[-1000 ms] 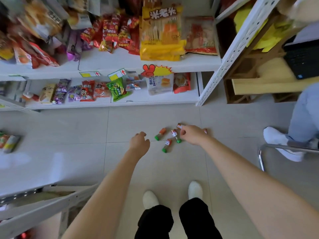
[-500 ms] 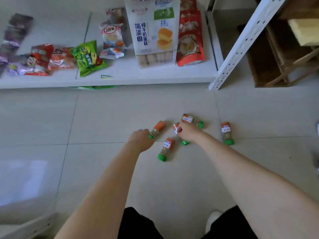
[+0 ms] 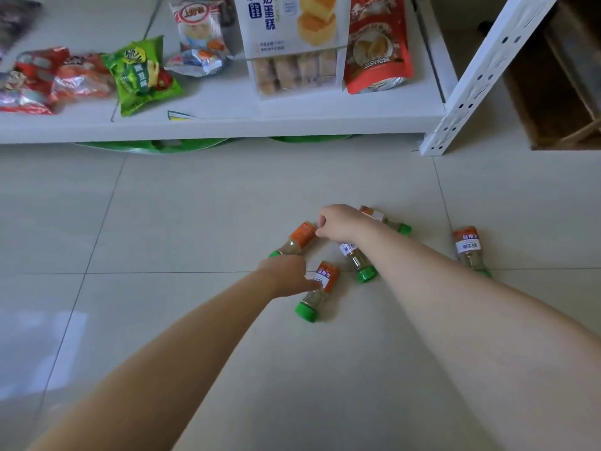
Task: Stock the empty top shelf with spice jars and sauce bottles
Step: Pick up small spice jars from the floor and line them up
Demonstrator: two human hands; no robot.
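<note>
Left grip (image 3: 286,275) touching lying jar (image 3: 317,289), cap toward camera.

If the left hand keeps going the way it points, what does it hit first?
The left hand points right and slightly forward; its fingertips already seem to touch the nearest spice jar, lying on the floor. Contact is hard to confirm.

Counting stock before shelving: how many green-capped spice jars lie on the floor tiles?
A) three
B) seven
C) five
C: four jars cluster by the hands, and a fifth jar lies apart beyond the right forearm.
</note>
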